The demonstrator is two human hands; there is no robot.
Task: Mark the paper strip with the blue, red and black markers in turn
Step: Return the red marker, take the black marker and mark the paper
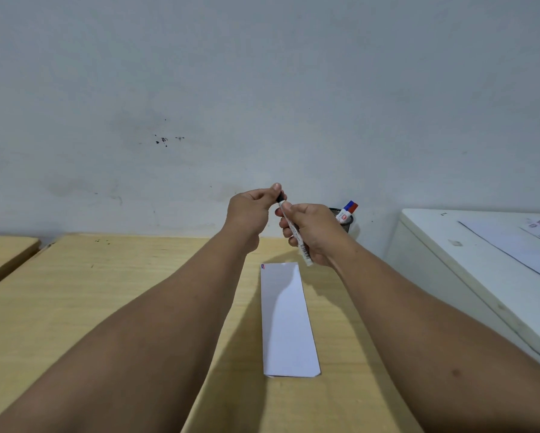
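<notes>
A white paper strip (pixel 286 320) lies lengthwise on the wooden desk (pixel 106 292), with small blue and red marks at its far left corner. Above its far end my right hand (pixel 312 232) grips the white barrel of the black marker (pixel 300 242), held tilted. My left hand (pixel 253 207) pinches the marker's black cap (pixel 280 196) at the upper end. Behind my right hand a black mesh pen cup (pixel 345 218) holds the blue marker (pixel 350 204) and the red marker (pixel 353 208), whose ends stick out.
A grey wall stands close behind the desk. To the right is a white cabinet (pixel 450 254) with papers (pixel 518 245) on top, its edge higher than the desk. A second desk (pixel 3 254) adjoins at the far left.
</notes>
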